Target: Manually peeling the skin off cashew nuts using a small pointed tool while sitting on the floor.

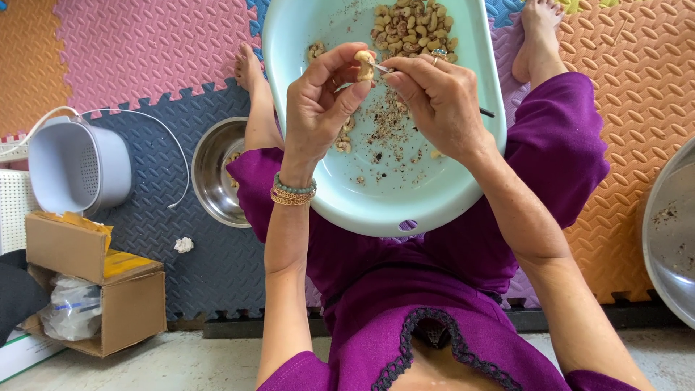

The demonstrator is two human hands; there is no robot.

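Flanking grey mat: brown carton [108, 289] (open)

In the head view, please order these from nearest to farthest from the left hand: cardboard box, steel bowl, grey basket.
From the left hand:
1. Steel bowl, on the floor mat beside the knee.
2. Grey basket, farther left.
3. Cardboard box, lower left corner.

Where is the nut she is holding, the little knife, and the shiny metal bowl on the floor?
nut [364, 63], head view, on its pale middle.
little knife [379, 67], head view, on the blade by the nut.
shiny metal bowl [215, 174], head view, on its inner wall.
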